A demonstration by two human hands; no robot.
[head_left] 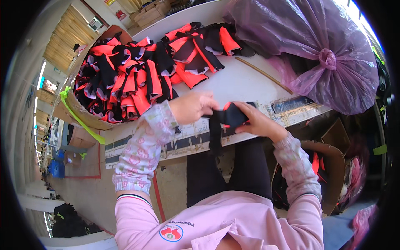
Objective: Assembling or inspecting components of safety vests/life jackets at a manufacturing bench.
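Note:
In front of my body, over the table's near edge, both hands hold one small black fabric piece with coral-red parts. My left hand is closed at its left side, fingers pinched by a black strip that hangs down past the edge. On the other side my right hand is closed round the folded black part, thumb below and fingers on top. A heap of similar black and coral-red fabric pieces lies beyond my left hand, partly in a cardboard box.
A large tied purple plastic bag stands on the table at the far right. A thin wooden stick lies before it. Below right is an open cardboard box with fabric pieces. A yellow-green strip hangs on the left box.

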